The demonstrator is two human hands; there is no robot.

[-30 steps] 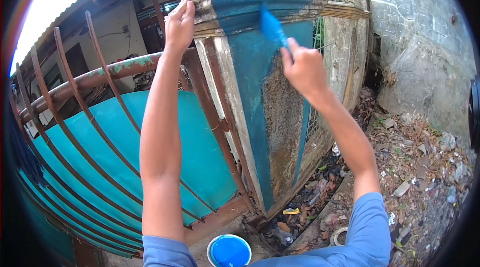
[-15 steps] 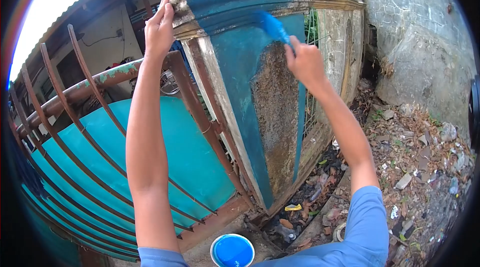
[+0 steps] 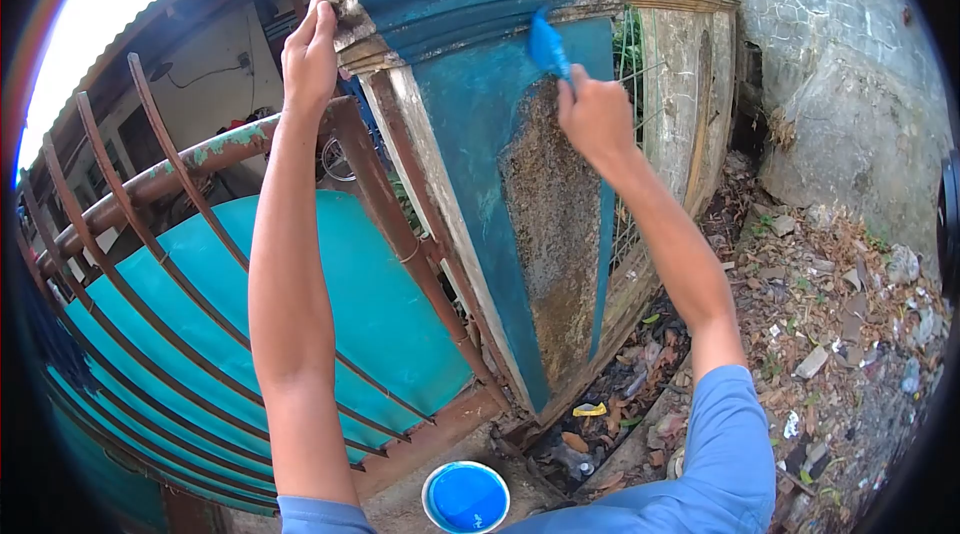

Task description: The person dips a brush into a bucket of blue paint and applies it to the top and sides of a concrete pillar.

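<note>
My right hand (image 3: 598, 119) is closed around the handle of a paintbrush (image 3: 547, 42) coated in bright blue. Its bristles point up and overlap the lower mouldings of a masonry pillar's cap (image 3: 480, 9). Dark blue-green paint covers much of the cap and the pillar's face, while a rough brown patch (image 3: 548, 204) stays bare in the middle. At the cap's unpainted left corner, my left hand (image 3: 311, 59) rests with its fingers stretched up along the edge. Below, between my arms, stands a round tub of blue paint (image 3: 468, 496).
Left of the pillar is a rusty metal fence (image 3: 150, 169) with curved bars over a turquoise panel (image 3: 360, 274). Leaves and litter (image 3: 800, 324) cover the ground at right, below a grey wall (image 3: 850, 84). A weathered post (image 3: 690, 84) stands behind the pillar.
The paintbrush has shifted slightly right and stands more upright, its bristles less blurred. My left hand stays at the cap's corner, and the view has moved a little.
</note>
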